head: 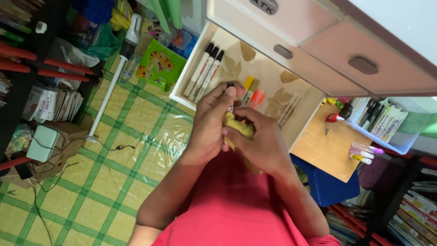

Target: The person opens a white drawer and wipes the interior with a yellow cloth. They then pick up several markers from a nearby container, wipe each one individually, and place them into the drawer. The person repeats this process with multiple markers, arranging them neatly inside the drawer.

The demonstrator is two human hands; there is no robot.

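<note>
Both hands meet over the open drawer point(291, 132). Her left hand point(210, 123) pinches a small black-tipped marker point(231, 85) between thumb and fingers, while the right hand point(259, 139) is closed around a yellow cloth point(239, 127) pressed against it. Three black-capped markers point(204, 73) lie side by side in the drawer, just beyond the hands.

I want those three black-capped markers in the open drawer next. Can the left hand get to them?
Probably yes: the markers lie uncovered in the open drawer, just beyond the left hand, though that hand holds a marker against a yellow cloth.
</note>
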